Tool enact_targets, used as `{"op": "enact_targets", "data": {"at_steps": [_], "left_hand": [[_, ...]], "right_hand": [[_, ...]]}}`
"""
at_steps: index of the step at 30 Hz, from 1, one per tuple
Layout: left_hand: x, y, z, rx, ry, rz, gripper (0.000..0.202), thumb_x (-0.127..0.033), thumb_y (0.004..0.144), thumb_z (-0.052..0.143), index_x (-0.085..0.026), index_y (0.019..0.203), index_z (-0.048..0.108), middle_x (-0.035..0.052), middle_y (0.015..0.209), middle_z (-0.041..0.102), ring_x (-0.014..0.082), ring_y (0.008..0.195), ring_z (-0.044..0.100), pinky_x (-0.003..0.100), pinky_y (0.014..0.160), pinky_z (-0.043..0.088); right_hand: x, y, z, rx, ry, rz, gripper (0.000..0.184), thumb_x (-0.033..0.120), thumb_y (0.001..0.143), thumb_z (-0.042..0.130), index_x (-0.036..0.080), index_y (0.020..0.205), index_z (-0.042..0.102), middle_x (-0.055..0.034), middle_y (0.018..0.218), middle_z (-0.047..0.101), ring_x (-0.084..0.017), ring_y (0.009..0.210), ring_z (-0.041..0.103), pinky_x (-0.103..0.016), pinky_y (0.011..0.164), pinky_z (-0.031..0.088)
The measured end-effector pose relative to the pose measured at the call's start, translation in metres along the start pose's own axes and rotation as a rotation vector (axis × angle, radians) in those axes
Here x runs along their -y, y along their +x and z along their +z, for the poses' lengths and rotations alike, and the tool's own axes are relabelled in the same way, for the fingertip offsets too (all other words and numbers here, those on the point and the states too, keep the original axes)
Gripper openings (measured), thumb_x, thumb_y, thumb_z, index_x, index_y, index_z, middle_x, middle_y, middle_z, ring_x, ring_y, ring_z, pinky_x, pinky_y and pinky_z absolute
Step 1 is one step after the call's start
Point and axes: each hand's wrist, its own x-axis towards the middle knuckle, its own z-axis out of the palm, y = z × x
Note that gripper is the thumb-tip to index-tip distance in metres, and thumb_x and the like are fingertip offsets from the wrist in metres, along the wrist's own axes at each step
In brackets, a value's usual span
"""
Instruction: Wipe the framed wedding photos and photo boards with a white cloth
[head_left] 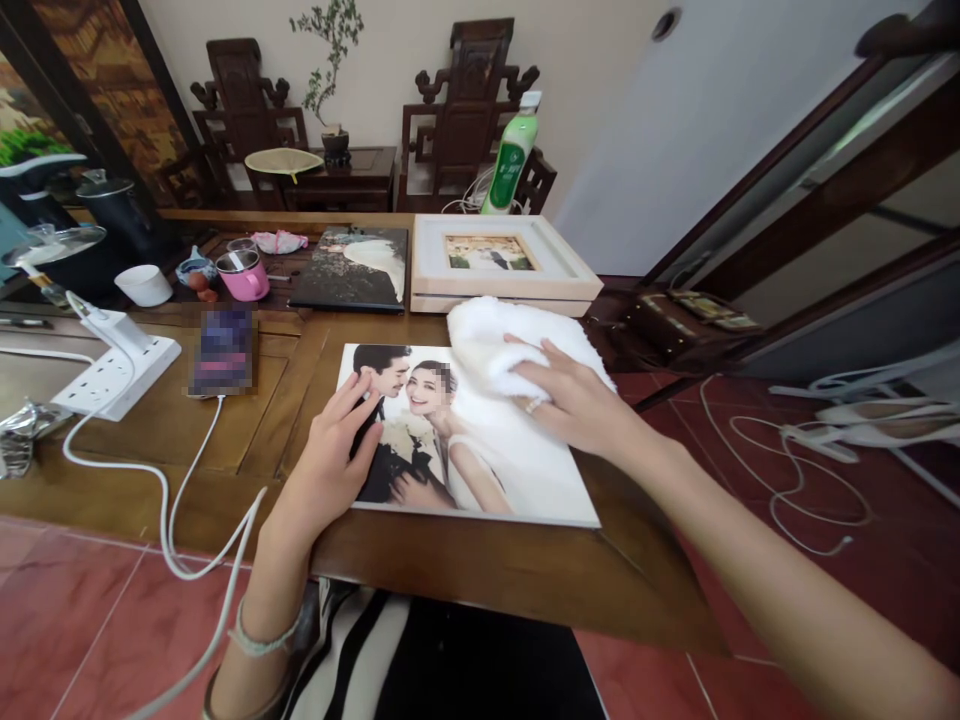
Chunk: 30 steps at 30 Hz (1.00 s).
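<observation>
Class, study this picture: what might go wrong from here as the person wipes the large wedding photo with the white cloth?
The photo lies near the table edge; a hard wipe might slide it off, though the left hand steadies it.
The ring on the right hand pressing the white cloth might scratch the print.
The white cable hangs beside the left arm; snagging it might drag the power strip.
</observation>
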Motion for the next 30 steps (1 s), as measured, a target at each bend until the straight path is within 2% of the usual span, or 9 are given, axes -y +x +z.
{"op": "enact_targets", "data": {"at_steps": [3,6,10,14,18,20,23,28,30], "left_hand": [[-0.001,0.000,0.000,-0.004,-0.014,-0.010,0.042,-0.029,0.097,0.044,-0.018,0.137,0.053,0.0123,0.153,0.040,0.0263,0.145,0.030,0.051,0.116,0.029],[-0.002,0.001,0.000,-0.019,-0.029,0.000,0.041,-0.028,0.097,0.044,-0.019,0.136,0.054,0.0121,0.153,0.041,0.0262,0.145,0.031,0.051,0.116,0.030],[-0.002,0.001,0.000,-0.022,-0.033,0.000,0.040,-0.027,0.097,0.044,-0.019,0.135,0.054,0.0119,0.152,0.042,0.0254,0.145,0.031,0.050,0.117,0.030],[-0.004,0.001,0.000,-0.017,-0.017,-0.006,0.041,-0.027,0.097,0.044,-0.016,0.134,0.054,0.0131,0.152,0.042,0.0260,0.145,0.031,0.050,0.117,0.030],[-0.005,0.001,0.000,-0.014,-0.012,-0.006,0.041,-0.028,0.097,0.044,-0.018,0.136,0.053,0.0117,0.152,0.042,0.0254,0.145,0.031,0.050,0.117,0.029],[-0.005,0.001,0.001,-0.010,-0.010,-0.009,0.042,-0.028,0.097,0.044,-0.019,0.137,0.052,0.0108,0.153,0.041,0.0253,0.145,0.031,0.050,0.117,0.029],[-0.004,0.001,0.002,-0.006,-0.006,-0.011,0.042,-0.028,0.097,0.044,-0.019,0.138,0.051,0.0103,0.153,0.040,0.0253,0.145,0.030,0.051,0.117,0.029],[-0.003,0.001,0.002,-0.007,-0.010,0.000,0.041,-0.027,0.097,0.044,-0.017,0.136,0.053,0.0115,0.153,0.041,0.0247,0.145,0.030,0.051,0.117,0.029],[-0.002,0.001,0.002,-0.010,-0.011,-0.004,0.041,-0.027,0.097,0.044,-0.016,0.135,0.053,0.0122,0.153,0.041,0.0249,0.145,0.030,0.051,0.117,0.029]], "right_hand": [[-0.008,0.012,0.002,-0.002,0.011,0.043,0.035,0.007,0.080,0.043,0.017,0.107,0.064,-0.0148,0.127,0.066,-0.030,0.134,0.046,-0.055,0.113,0.032],[0.002,0.003,0.002,-0.014,0.006,0.031,0.034,0.007,0.078,0.044,0.018,0.103,0.064,-0.0149,0.132,0.062,-0.031,0.137,0.041,-0.058,0.113,0.031],[0.040,-0.040,-0.005,-0.025,0.015,-0.051,0.024,0.005,0.074,0.047,0.018,0.085,0.063,-0.0180,0.144,0.051,-0.034,0.142,0.032,-0.063,0.114,0.028],[0.086,-0.092,-0.019,-0.036,0.057,-0.107,0.026,-0.002,0.066,0.042,0.020,0.067,0.054,-0.0124,0.148,0.047,-0.034,0.144,0.025,-0.065,0.113,0.028],[0.107,-0.119,-0.030,0.002,0.063,-0.202,0.022,-0.002,0.065,0.045,0.020,0.063,0.051,-0.0123,0.151,0.043,-0.037,0.142,0.029,-0.065,0.111,0.033],[0.104,-0.119,-0.031,0.023,0.065,-0.223,0.023,-0.003,0.064,0.046,0.020,0.063,0.052,-0.0128,0.151,0.043,-0.037,0.142,0.030,-0.064,0.111,0.033],[0.085,-0.103,-0.027,0.005,0.067,-0.207,0.026,-0.004,0.063,0.043,0.019,0.066,0.055,-0.0143,0.147,0.047,-0.035,0.143,0.028,-0.066,0.111,0.032],[0.038,-0.051,-0.009,-0.016,0.028,-0.144,0.025,0.004,0.073,0.046,0.017,0.085,0.063,-0.0223,0.140,0.052,-0.035,0.139,0.036,-0.064,0.110,0.033],[0.021,-0.030,-0.001,-0.019,0.005,-0.106,0.028,0.006,0.075,0.046,0.017,0.094,0.064,-0.0210,0.134,0.059,-0.034,0.138,0.038,-0.063,0.110,0.033]]}}
